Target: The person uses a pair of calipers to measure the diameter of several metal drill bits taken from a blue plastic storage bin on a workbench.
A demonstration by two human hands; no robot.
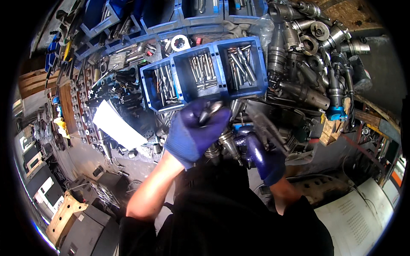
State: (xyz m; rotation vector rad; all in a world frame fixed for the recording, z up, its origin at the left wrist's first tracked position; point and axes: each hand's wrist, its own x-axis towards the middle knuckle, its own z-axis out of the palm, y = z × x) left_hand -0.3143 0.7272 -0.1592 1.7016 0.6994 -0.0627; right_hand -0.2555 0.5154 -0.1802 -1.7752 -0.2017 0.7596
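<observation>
My left hand point(194, 132), in a blue-purple glove, is closed round a short shiny metal piece point(210, 112); its exact kind is hard to tell. It is just in front of three joined blue bins point(183, 96) holding drill bits and end mills point(242, 66). My right hand point(264, 158), gloved the same, has curled fingers beside a blurred grey metal bar point(270, 129); whether it grips the bar or something else is not visible. Between the hands, a tapered tool holder point(229, 144) points toward me.
Many steel tool holders point(305, 87) crowd the bench's right side. More blue bins point(158, 21) line the back. White paper point(119, 126) lies left over small parts, near a rack of round collets point(81, 111). A pale perforated metal panel point(354, 217) stands lower right.
</observation>
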